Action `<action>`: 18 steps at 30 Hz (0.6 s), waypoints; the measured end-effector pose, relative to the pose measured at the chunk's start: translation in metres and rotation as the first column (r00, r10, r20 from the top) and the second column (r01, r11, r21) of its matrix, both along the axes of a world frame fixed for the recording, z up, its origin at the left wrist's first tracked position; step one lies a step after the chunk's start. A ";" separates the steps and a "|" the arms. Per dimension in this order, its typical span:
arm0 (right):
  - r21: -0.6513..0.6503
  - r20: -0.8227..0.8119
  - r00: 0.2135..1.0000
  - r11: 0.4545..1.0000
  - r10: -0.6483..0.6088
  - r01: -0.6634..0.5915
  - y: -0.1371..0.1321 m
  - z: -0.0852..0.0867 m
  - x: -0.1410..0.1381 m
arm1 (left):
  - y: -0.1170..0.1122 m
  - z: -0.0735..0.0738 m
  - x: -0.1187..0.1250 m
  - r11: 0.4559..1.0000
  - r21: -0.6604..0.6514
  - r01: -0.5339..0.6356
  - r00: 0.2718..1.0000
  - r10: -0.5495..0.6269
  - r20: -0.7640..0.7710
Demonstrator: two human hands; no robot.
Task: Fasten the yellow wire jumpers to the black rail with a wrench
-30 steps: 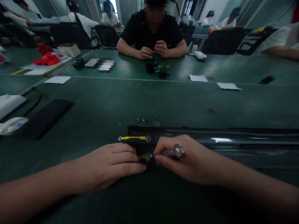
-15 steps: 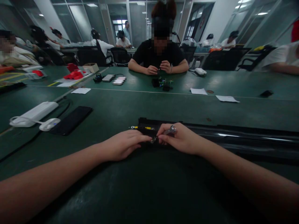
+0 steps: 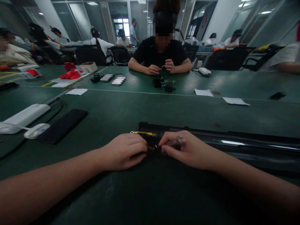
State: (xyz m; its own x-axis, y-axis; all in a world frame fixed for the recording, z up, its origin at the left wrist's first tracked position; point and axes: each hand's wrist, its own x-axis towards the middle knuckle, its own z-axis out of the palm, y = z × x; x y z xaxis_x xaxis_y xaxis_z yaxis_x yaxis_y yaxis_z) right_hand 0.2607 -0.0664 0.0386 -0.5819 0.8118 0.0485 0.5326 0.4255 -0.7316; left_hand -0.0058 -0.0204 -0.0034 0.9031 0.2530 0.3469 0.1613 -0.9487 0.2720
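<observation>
A long black housing [image 3: 201, 135] lies along the table, and both of my hands are at its left end. My right hand [image 3: 195, 153] is closed on a small metal wrench [image 3: 180, 141], its rounded end showing above the thumb. The wrench's other end points at a small shiny metal fitting [image 3: 156, 147] on the housing. Left of that fitting, my left hand [image 3: 125, 151] has its fingers curled together at the housing's edge; what they pinch is hidden. Just beyond those fingers a yellow wire with a ring terminal [image 3: 142, 133] sticks out leftward.
To the left lie a black phone [image 3: 63, 126], a white power strip [image 3: 28, 116] and a white plug on a cable [image 3: 37, 130]. Across the table a person in black [image 3: 161, 56] handles small parts behind a heap of electronics [image 3: 165, 83]. Paper slips [image 3: 235, 101] lie midway.
The left fingers, stretched toward the metal fitting before, are now drawn back and curled. My right hand still grips the wrench, which has turned slightly. The view has shifted a little.
</observation>
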 end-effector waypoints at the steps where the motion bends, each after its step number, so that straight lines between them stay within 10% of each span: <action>1: 0.000 0.010 1.000 1.000 0.001 -0.001 0.001 0.000 0.000 | 0.000 0.000 -0.001 0.999 -0.036 0.002 1.000 -0.003 -0.004; 18: 0.001 0.018 1.000 1.000 -0.007 0.007 0.002 0.000 0.004 | -0.001 0.004 -0.009 0.965 -0.260 0.025 0.998 -0.041 -0.054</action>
State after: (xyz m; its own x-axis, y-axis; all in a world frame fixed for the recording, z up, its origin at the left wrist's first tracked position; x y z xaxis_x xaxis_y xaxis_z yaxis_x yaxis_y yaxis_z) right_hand 0.2642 -0.0643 0.0385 -0.5774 0.8155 0.0386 0.5487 0.4226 -0.7213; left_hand -0.0153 -0.0210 0.0007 0.9293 0.2969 0.2196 0.1541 -0.8523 0.4999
